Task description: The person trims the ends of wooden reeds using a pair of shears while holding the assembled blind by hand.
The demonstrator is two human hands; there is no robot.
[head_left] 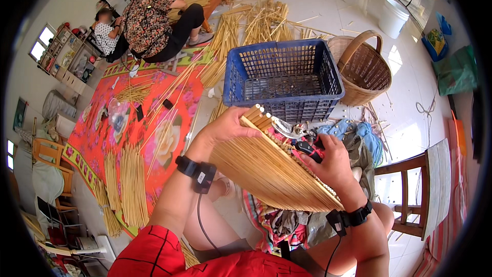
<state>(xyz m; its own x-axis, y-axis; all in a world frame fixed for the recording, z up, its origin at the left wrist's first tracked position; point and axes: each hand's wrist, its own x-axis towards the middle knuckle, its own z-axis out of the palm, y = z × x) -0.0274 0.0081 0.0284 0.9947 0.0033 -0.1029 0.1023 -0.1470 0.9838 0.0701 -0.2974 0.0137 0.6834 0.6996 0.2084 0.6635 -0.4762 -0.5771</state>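
A panel of straw-coloured stalks [271,177] laid side by side slants across my lap. My left hand [228,127] is closed on its upper corner, thumb over the top edge by a few thicker cut stalk ends [259,118]. In my right hand [330,161] are pruning shears [306,147] with red and black handles. Their silver blades lie at the panel's edge, close to the thick stalk ends. Whether the blades touch a stalk I cannot tell. A dark band with a small box sits on each wrist.
Ahead stands a blue plastic crate [287,107], with a wicker basket [366,72] on its right. Loose stalks [266,20] lie beyond it. On the left, a red floral mat [171,138] carries stalk bundles [133,184]. Two people sit far left. A wooden stool [435,184] is at right.
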